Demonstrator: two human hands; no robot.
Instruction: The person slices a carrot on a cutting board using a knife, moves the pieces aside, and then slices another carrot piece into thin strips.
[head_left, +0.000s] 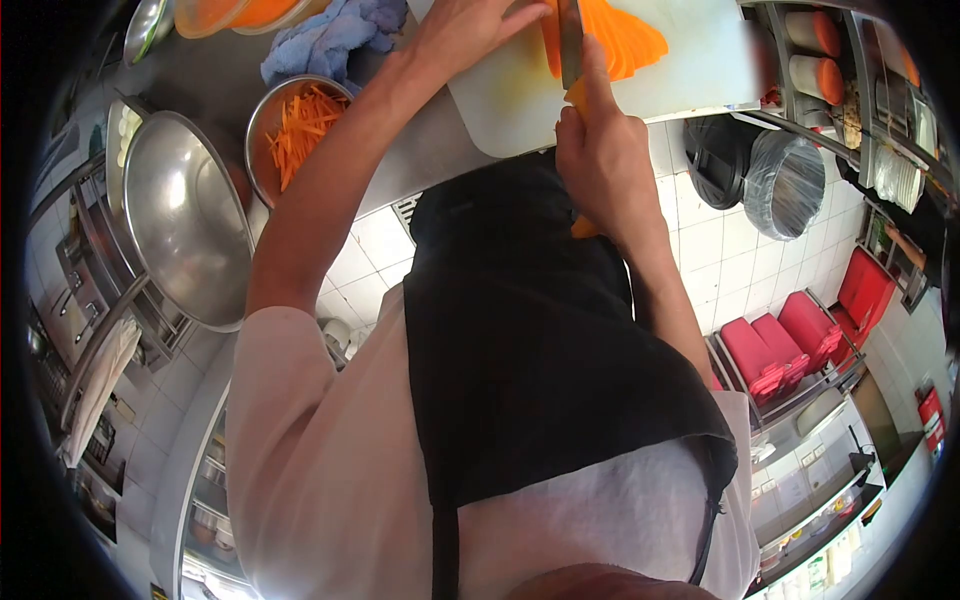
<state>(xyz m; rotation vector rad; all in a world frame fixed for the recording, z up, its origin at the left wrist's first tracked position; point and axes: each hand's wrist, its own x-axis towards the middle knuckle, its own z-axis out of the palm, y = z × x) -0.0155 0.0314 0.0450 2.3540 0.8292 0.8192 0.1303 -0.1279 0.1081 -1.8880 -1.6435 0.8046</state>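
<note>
My right hand [605, 160] is wrapped round the orange handle of a knife [571, 45], its index finger stretched along the top. The blade lies against overlapping thin orange slices [620, 40], which look like carrot, on a white cutting board [500, 125]. At the left of the slices is my left hand [470, 32], its thumb pointing toward the blade and its fingertips cut off by the top edge of the frame. Left of the board, a metal bowl [258, 150] holds orange shreds [300, 125].
A crumpled blue cloth [330, 42] lies behind the bowl. A large steel bowl [185, 220] is at the far left. Past the counter's right side are a lined bin [785, 185], red containers [770, 345] and a shelf [790, 60]. Another person's arm [905, 245] shows at the right.
</note>
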